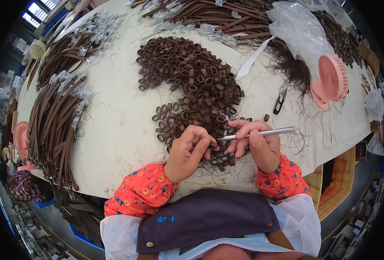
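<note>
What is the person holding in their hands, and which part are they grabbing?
The right hand holds a thin silver metal tool around its middle. The left hand pinches something small at the tool's tip, probably a brown loop, though it's mostly hidden.

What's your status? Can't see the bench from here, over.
Left hand pinching a small brown loop. Right hand gripping silver tool, tip at the loop. Loop pile right behind hands; nothing between them.
</note>
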Demonstrator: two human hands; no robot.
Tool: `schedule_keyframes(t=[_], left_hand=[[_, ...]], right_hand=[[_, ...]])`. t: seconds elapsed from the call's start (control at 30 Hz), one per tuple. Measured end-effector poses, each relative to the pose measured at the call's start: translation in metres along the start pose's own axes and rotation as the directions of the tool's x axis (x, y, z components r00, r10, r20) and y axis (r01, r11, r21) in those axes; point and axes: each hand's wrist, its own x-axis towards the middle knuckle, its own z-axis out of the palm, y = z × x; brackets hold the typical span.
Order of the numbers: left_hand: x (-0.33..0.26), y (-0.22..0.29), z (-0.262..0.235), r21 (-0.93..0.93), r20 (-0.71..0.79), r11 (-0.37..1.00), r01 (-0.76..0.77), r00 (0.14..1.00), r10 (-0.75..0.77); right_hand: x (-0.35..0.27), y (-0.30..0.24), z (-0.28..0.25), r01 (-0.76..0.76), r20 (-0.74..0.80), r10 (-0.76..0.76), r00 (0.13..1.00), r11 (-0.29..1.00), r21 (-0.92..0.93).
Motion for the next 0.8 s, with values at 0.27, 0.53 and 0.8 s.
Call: schedule_keyframes(t=[0.27, 0.53, 0.8], left_hand=[[-0.0001, -0.0003, 0.0009, 0.016, 0.006, 1.0, 0.007, 1.0, -0.007], [-0.0018, -0.0002, 0.0021, 0.019, -0.002, 1.0, 0.011, 1.0, -0.011], [-0.0008, 0.0004, -0.0031, 0.023, 0.0, 1.0, -0.007, 1.0, 0.007]], right_hand=[[0.0016, 0.0016, -0.0008, 0.003, 0.059, 0.002, 0.998, 0.997, -0.072], [0.0014, 0.0034, -0.0007, -0.008, 0.08, 0.014, 0.997, 0.996, -0.084], [0.0006, 0.005, 0.0011, 0.035, 0.021, -0.033, 0.999, 0.997, -0.067]])
